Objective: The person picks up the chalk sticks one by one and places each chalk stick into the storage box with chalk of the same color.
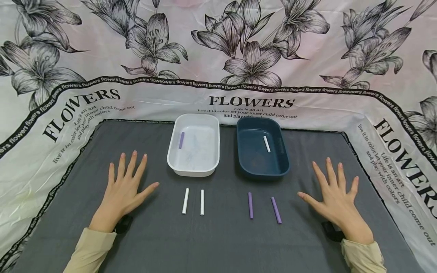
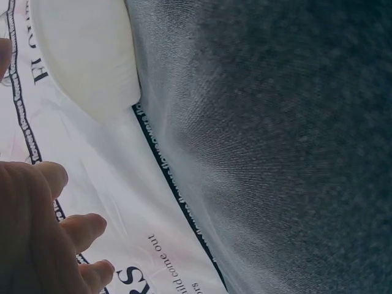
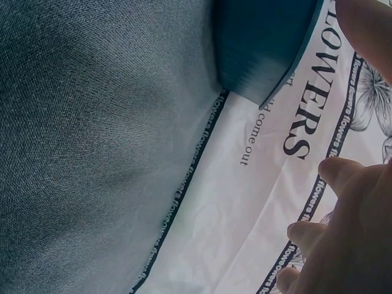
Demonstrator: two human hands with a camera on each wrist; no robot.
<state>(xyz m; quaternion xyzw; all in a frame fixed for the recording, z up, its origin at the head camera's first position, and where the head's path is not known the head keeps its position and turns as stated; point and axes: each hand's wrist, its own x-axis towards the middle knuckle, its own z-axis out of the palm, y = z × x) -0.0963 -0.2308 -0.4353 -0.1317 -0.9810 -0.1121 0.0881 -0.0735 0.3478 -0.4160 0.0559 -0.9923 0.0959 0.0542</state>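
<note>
My left hand [image 1: 121, 191] is spread with straight fingers over the grey cloth, left of a white tray [image 1: 201, 159]. On the other side, my right hand [image 1: 336, 201] is likewise spread, to the right of a dark blue tray [image 1: 263, 165]. Neither hand holds anything. Inside the white tray lies a purple chalk stick [image 1: 181, 140]; the blue tray contains a white chalk stick [image 1: 266, 144]. Two white chalk sticks, one left [image 1: 185, 201] and one right [image 1: 202, 202], lie before the white tray. Two purple ones, left [image 1: 250, 205] and right [image 1: 276, 210], lie before the blue tray.
A tablecloth with a grey middle [image 1: 218, 242] and a white border [image 1: 160, 100] covers the table. Black line flowers and lettering decorate the border. The two trays stand side by side at the far edge of the grey area, a narrow gap between them.
</note>
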